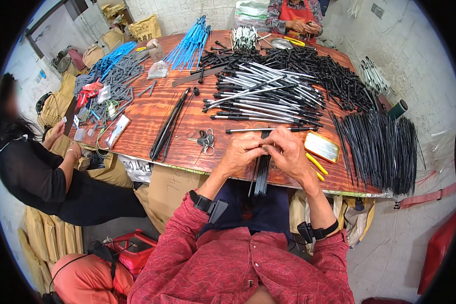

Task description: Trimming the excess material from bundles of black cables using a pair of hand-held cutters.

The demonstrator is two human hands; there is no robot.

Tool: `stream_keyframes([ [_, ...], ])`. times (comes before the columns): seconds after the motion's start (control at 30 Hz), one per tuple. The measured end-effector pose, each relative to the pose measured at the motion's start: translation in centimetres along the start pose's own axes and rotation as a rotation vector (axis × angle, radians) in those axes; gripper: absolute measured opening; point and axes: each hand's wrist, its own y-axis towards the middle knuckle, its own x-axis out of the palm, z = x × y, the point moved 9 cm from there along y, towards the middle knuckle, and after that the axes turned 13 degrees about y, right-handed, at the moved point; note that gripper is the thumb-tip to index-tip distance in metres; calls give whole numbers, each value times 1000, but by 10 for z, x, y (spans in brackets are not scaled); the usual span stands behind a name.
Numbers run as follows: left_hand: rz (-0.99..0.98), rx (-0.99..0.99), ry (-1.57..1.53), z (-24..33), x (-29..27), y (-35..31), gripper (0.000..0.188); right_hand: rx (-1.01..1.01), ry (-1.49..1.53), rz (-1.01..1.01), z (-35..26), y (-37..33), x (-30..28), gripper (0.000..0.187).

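Observation:
My left hand (242, 152) and my right hand (285, 150) meet at the table's near edge, fingertips pinched together. Whatever small part is between them is hidden by the fingers. A bundle of thin dark ribs (261, 177), like umbrella ribs, runs under both hands and past the edge toward my lap. Just beyond my fingers lies a black-and-silver rod (240, 130). To the right of my right hand are an open yellow-rimmed tin (323, 147) of fine silvery pieces and a pair of yellow-handled pliers (316, 166). Keys (206, 140) lie left of my left hand.
Silver-and-black shafts (268, 93) are heaped mid-table, with black fittings (334, 76) behind. Black ribs (382, 149) fan out at right. A folded black frame (171, 124) and blue ribs (190, 43) lie left. One person (45, 167) stands left; another (296, 20) works at the far side.

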Motion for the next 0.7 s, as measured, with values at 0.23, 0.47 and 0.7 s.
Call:
stream_keyframes([
  [0.23, 17, -11, -32, -3, 1, 0, 17, -49, -12, 12, -2, 0, -1, 16],
  [0.47, -85, -62, 64, -6, 3, 2, 17, -14, -13, 7, 0, 2, 0, 12],
  [0.7, -187, -88, 28, -40, 49, -11, 19, -96, -47, -27, -1, 0, 13, 10],
])
